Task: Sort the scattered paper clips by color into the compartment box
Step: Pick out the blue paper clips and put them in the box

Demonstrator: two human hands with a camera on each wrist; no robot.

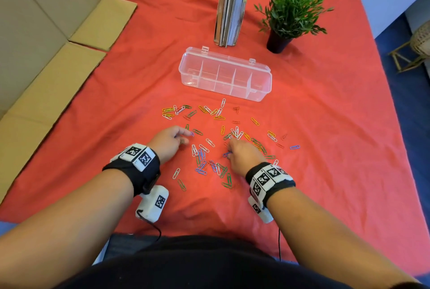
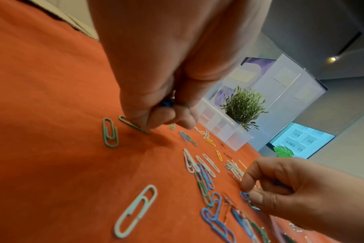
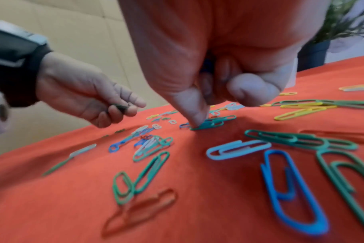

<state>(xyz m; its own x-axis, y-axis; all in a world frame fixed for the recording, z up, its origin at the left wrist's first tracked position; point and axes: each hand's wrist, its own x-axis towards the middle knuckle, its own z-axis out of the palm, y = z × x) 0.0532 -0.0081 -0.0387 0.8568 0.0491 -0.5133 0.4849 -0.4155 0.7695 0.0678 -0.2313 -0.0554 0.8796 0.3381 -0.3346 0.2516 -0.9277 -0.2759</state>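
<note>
Dozens of clips (image 1: 218, 139) in white, green, blue, yellow and red lie scattered on the red cloth (image 1: 325, 149), pointing every way, in a loose band between the person and the box (image 1: 225, 74). The box is clear, lid open, its long axis running left to right with a slight slant, the right end nearer the person; its compartments sit in a row along that axis, and no clips show in them.

Both hands are down among the clips. The left hand (image 1: 168, 141) has its fingers curled, and the left wrist view shows blue clips (image 2: 167, 103) held in the curl, while a fingertip (image 2: 138, 122) presses the cloth beside a green clip (image 2: 133, 125) lying slantwise. Just left of that, another green clip (image 2: 110, 134) lies with its long axis nearly straight away from the camera.

The right hand (image 1: 242, 155) is also curled, with something blue tucked inside the fist in the right wrist view; its thumb (image 3: 194, 113) pushes down on a small overlapping bunch, a green clip (image 3: 210, 124) on top and a blue one under it, their long axes running left to right.

Books (image 1: 232, 4) stand upright behind the box, a potted plant (image 1: 290, 9) to their right, and cardboard (image 1: 46, 56) lies along the cloth's left edge.
</note>
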